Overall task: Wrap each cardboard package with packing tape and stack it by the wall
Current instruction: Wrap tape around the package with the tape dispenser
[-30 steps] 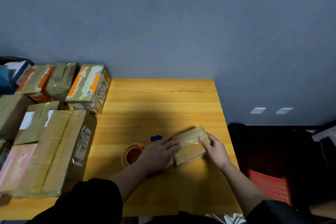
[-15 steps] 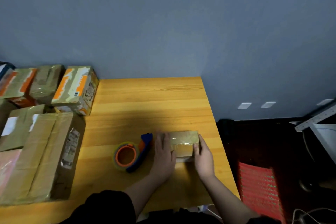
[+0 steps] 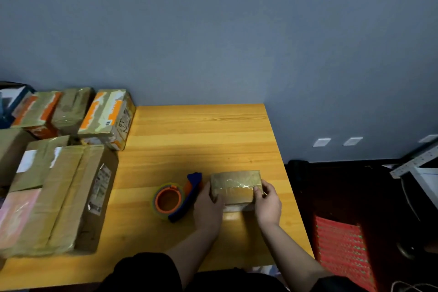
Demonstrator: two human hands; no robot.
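A person in dark sleeves leans over a yellow wooden table (image 3: 213,140), both bare hands on a small brown cardboard package (image 3: 234,187) glossy with clear tape, lying near the table's right front edge. The left hand (image 3: 208,206) cups the package's left end, fingers curled against its side to steady it. The right hand (image 3: 267,201) grips the right end, thumb and fingertips seemingly pinching a loose edge of tape at the top corner, though that detail is too small to be sure of.

Just left of the package, beside the left hand, lies a tape dispenser with a blue handle and an orange core (image 3: 175,199), held by neither hand.

Judged from this, the wrapping of this package is in its closing step: the tape appears laid on and is being pressed or smoothed flat. The next move likely calls for rubbing down that last edge, then lifting the package with both hands and carrying it left and back.

Farther off, at the table's left, large taped brown cartons (image 3: 59,197) sit in front, and smaller orange-and-white printed boxes (image 3: 104,116) stand against the blue-grey wall (image 3: 213,31), where the stack would grow.
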